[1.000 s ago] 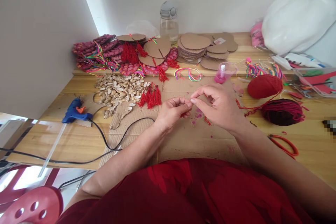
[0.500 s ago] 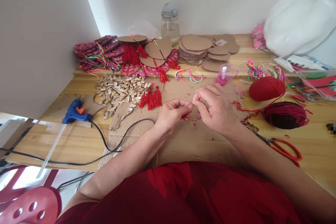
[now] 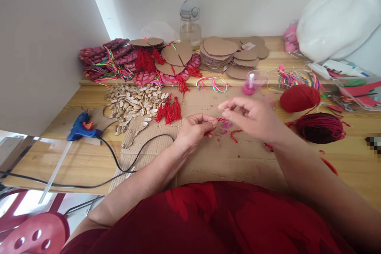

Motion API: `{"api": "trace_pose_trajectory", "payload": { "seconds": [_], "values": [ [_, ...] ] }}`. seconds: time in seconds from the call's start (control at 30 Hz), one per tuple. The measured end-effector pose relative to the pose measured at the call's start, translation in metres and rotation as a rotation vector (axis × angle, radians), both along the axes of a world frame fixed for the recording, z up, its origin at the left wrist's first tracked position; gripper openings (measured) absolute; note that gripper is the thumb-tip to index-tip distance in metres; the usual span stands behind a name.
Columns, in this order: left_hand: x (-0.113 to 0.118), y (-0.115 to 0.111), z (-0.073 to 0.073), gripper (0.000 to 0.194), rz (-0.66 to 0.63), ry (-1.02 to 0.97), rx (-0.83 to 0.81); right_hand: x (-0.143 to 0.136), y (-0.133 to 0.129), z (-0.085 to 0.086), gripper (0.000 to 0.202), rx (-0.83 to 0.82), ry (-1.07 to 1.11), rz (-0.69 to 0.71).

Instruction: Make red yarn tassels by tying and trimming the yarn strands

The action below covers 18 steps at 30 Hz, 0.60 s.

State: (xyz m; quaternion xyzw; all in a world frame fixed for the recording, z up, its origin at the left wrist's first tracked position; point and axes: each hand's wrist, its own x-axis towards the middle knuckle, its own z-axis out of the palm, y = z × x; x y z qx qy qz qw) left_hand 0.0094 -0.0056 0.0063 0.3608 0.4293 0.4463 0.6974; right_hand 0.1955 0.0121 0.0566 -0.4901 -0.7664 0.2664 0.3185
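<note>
1. Your left hand (image 3: pixel 195 130) is pinched, thumb against forefinger, on a small piece of red yarn (image 3: pixel 220 119). The yarn peeks out at your fingertips, above the cardboard sheet (image 3: pixel 208 162).
2. Your right hand (image 3: pixel 253 118) is just beside it, thumb and forefinger curled narrowly; you cannot tell from here whether a thread lies between them.
3. Judging by its look, the yarn should feel very light, soft and limp. It won't push, only pull, so guide it from close to the pinch.
4. Take it near the tip with your finger pads; held far back, the end would likely flop. Expect some fuzz and grip rather than slipperiness, and plies that may split if rolled or tugged hard.
5. A loose red strand (image 3: pixel 235 135) lies curved on the cardboard. It would lift best by one end.
6. The red tassels (image 3: pixel 171 112) beside the peanut shells (image 3: pixel 133 101) look equally floppy; their tops are the sounder hold, since the skirts could tangle.
</note>
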Motion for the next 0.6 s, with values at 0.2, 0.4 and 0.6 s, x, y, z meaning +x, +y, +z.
{"api": "trace_pose_trajectory", "payload": {
  "seconds": [0.2,0.4,0.6],
  "values": [
    [-0.001,0.002,-0.001,0.022,0.002,0.039,0.023,-0.013,-0.014,-0.015,0.014,0.346,-0.191,0.081],
    [-0.002,0.002,0.001,0.022,0.003,0.072,0.026,-0.010,-0.011,-0.017,0.011,0.463,-0.291,0.086],
    [-0.002,0.002,0.001,0.020,0.006,0.071,0.030,-0.012,-0.014,-0.015,0.008,0.459,-0.324,0.063]
  ]
}}
